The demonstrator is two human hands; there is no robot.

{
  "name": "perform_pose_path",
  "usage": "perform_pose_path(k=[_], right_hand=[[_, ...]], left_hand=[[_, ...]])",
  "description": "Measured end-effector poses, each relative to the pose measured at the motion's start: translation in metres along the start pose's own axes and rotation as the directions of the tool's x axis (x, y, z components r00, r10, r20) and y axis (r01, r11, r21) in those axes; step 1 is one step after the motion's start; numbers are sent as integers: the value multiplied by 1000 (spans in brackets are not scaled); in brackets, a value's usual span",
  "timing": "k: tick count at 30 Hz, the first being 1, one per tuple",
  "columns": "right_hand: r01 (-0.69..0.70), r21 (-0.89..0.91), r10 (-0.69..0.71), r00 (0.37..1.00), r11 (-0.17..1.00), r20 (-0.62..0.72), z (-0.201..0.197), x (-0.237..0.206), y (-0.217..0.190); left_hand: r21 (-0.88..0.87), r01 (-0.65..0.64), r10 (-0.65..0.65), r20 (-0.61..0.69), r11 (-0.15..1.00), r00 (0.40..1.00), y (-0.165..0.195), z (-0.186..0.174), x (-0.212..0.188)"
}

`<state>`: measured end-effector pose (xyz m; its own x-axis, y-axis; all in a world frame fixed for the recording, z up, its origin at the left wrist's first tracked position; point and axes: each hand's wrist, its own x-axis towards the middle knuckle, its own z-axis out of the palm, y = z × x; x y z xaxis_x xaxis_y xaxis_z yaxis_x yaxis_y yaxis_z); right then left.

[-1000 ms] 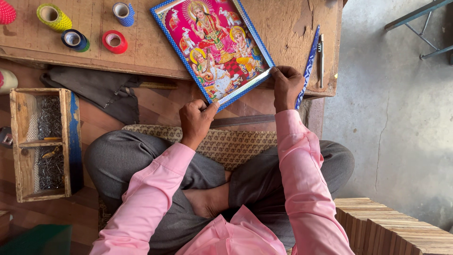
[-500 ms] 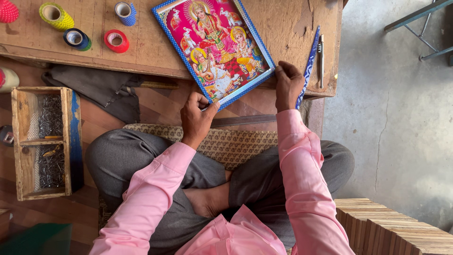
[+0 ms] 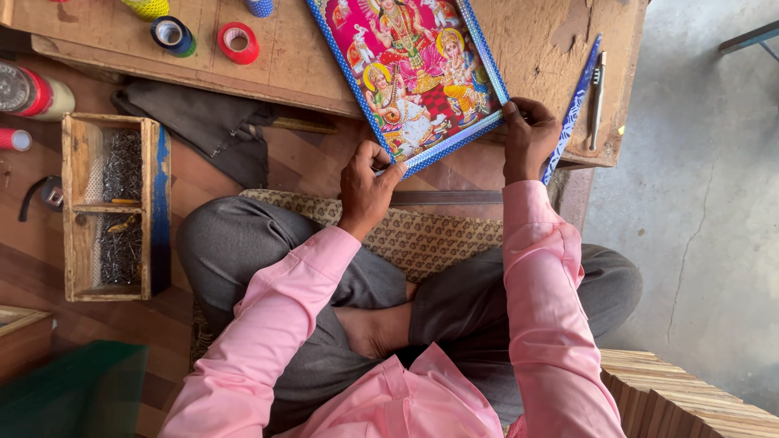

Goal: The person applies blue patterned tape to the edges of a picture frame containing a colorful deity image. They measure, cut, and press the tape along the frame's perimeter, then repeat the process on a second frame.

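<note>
A framed picture (image 3: 414,77) lies tilted on the worn wooden surface (image 3: 284,69), its near edge jutting past the surface's front lip. Its narrow frame is blue with a pale dotted pattern; the print inside is bright pink with 3 seated figures in red, yellow and white. The left hand (image 3: 367,188) pinches the picture's near left corner, thumb on top. The right hand (image 3: 527,138) is closed around the near right corner, fingers curled over the frame edge. Just right of it lie a blue frame strip (image 3: 573,109) and a pen-like tool (image 3: 597,97). Tape rolls (image 3: 238,42) sit at the far left, a wooden tray (image 3: 115,207) on the floor.
</note>
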<state>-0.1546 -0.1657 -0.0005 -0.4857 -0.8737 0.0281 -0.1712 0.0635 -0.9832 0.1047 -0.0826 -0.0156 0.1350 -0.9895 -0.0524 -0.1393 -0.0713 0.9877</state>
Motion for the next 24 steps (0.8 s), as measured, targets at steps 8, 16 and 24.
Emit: perform_pose_path(k=[8,16,24], right_hand=[[4,-10,-5,1000,1000,-8,0,0,2],[16,-64,-19,998,998,-52,4,-3,-5],[13,-416,-114,969,909,-218,9,-23,-18]], left_hand=[[-15,-10,10,35,1000,999,-7,2,0],[21,-33,33,-6,999,999,-11,5,-2],[-187,64,-64,4,980,998,-17,10,-2]])
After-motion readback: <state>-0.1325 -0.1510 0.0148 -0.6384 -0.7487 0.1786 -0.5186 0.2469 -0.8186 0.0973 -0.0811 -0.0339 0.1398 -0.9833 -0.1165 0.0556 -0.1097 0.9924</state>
